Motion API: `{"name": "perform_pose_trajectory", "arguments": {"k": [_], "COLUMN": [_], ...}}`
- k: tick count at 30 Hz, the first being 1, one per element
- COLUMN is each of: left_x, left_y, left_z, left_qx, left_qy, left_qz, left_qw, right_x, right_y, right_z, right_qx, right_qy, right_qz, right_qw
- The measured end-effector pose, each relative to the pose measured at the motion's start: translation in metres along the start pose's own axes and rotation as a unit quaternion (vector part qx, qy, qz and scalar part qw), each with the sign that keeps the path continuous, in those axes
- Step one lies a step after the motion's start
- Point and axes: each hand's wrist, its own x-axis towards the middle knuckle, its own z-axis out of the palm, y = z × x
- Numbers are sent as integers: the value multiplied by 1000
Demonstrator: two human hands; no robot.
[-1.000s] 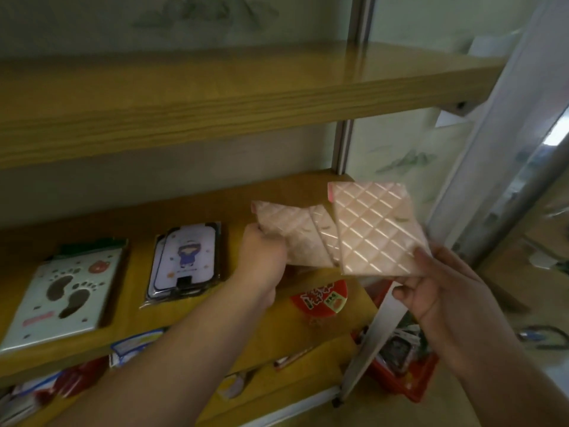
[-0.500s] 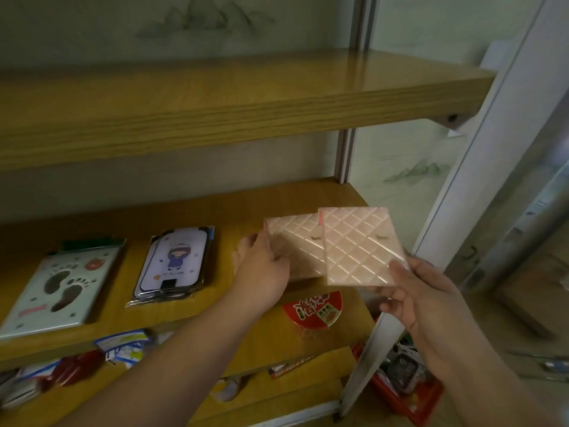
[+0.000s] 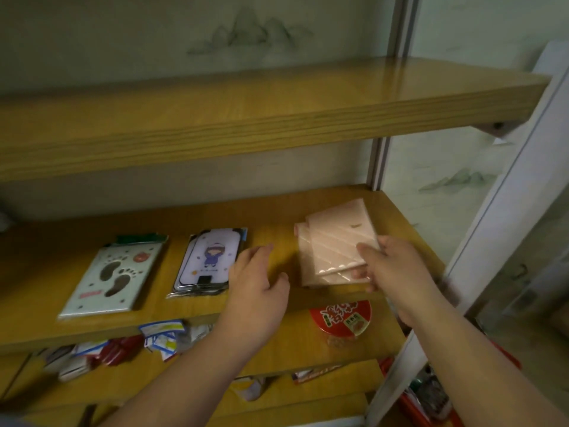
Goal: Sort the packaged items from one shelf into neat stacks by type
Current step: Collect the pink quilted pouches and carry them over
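Note:
A small stack of pink quilted packages lies at the right end of the middle wooden shelf. My right hand grips the stack's near right corner, thumb on top and fingers underneath. My left hand hovers over the bare shelf just left of the stack, fingers relaxed and holding nothing. Further left lies a bagged stack of phone cases with a cartoon girl, and beyond it a white package with footprints.
A thick upper shelf overhangs the work area. On the shelf below sit a red round tin and a jumble of small packets. A white frame post bounds the right side, with a red basket beside it.
The pink packages went from spread apart in both hands in the air to one stack down on the shelf. My left hand let go and drew away to the left.

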Motion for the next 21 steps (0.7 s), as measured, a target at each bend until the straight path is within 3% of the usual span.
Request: {"name": "perform_pose_trajectory", "arguments": {"k": [3, 8, 12, 21], "left_x": [-5, -13, -21, -23], "left_y": [-4, -10, -11, -27], "left_z": [-4, -7, -16, -63], "left_qx": [7, 35, 110, 214], "left_qy": [9, 18, 16, 43], "left_qz": [35, 79, 121, 128], "left_qw": [999, 996, 986, 968], "right_x": [-6, -22, -38, -75], "right_y": [-2, -9, -17, -34], "right_z": [-2, -7, -4, 48], "right_qx": [-174, -378, -372, -340], "right_qy": [37, 92, 123, 24], "right_qz": [-43, -66, -148, -289], "right_qw": [983, 919, 908, 895]}}
